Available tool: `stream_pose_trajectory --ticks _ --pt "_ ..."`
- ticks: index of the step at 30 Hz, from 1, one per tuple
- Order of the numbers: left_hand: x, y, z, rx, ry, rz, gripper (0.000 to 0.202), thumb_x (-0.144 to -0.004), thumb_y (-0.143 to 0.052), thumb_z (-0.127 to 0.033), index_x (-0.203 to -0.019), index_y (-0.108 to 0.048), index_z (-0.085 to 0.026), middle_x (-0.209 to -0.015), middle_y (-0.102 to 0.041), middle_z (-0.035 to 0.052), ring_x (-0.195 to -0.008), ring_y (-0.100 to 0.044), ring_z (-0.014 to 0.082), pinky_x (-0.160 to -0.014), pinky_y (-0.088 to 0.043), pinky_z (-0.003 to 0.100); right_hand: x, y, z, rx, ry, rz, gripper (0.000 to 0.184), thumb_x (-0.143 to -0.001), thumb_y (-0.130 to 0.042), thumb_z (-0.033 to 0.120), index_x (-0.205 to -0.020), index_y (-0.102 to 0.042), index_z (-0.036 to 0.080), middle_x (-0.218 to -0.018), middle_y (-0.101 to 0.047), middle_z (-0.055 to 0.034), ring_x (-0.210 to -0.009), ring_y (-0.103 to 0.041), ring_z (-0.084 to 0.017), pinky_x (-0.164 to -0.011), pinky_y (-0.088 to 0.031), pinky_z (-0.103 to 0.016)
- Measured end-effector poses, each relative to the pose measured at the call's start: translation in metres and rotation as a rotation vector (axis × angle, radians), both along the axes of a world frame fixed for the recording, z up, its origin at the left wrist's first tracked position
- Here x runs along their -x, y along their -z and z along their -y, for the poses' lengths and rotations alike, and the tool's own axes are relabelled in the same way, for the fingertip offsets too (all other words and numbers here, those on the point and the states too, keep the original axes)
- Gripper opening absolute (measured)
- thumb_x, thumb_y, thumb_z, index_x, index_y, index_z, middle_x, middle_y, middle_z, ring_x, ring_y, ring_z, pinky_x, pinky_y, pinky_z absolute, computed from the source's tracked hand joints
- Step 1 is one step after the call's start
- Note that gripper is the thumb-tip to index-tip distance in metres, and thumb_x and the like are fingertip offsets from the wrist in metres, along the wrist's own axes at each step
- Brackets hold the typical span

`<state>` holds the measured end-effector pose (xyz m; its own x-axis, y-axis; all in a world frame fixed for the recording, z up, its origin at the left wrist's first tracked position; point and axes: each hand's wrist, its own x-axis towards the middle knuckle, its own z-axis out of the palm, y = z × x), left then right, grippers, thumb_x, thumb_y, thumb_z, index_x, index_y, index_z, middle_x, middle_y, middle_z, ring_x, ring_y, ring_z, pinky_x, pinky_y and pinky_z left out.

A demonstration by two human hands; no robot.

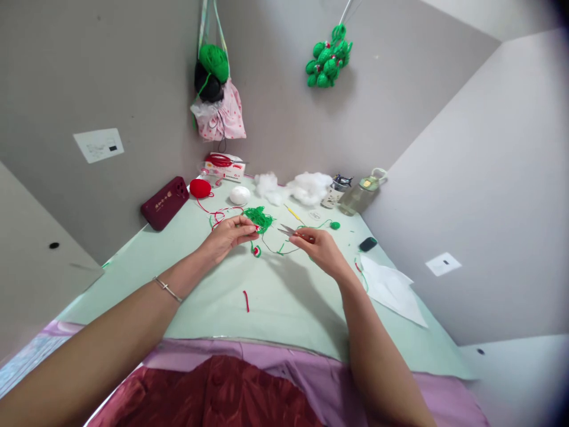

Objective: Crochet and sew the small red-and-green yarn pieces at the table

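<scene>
My left hand (229,236) is closed in a pinch over the table, with a small red yarn piece (256,228) at its fingertips. Just behind those fingertips lies a tangle of green yarn (261,217). A small red, white and green crocheted piece (256,252) is just below my left fingers. My right hand (319,249) grips a pair of small scissors (287,230), the blades apart and pointing left towards the left hand. The handles are mostly covered by my fingers. A short red yarn end (246,301) lies nearer to me on the table (204,314).
Along the back are a red yarn ball (200,188), a white ball (240,196), white stuffing (310,188), a pen cup (334,194) and a bottle (362,193). A phone (165,203) leans at left. White paper (391,287) lies right. Green crocheted pieces (328,62) hang above.
</scene>
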<state>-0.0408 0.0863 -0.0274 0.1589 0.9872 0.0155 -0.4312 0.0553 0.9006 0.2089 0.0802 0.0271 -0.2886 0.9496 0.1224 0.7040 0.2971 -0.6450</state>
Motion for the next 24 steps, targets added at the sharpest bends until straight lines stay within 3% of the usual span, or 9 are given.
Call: stream_pose_trajectory --ticks 5,24 --pt "0.000 0.001 0.000 -0.039 0.013 0.035 0.022 -0.070 -0.084 -0.025 -0.078 -0.066 -0.015 -0.082 -0.068 -0.0007 -0.082 -0.068 0.0146 -0.097 -0.051 0.036 0.024 0.002 0.010 0.136 -0.213 -0.170 0.040 -0.088 -0.057 0.055 -0.075 -0.060 0.017 -0.064 -0.035 0.0040 -0.059 -0.027 -0.010 -0.054 -0.021 -0.027" --pt "-0.004 -0.004 0.004 -0.049 0.043 0.000 0.021 -0.070 -0.083 -0.026 -0.076 -0.065 -0.015 -0.081 -0.068 -0.0009 -0.083 -0.068 0.0155 -0.098 -0.050 0.038 0.032 0.009 0.010 0.204 -0.154 -0.229 0.039 -0.087 -0.058 0.054 -0.078 -0.064 0.016 -0.060 -0.030 0.0055 -0.057 -0.025 -0.010 -0.051 -0.020 -0.026"
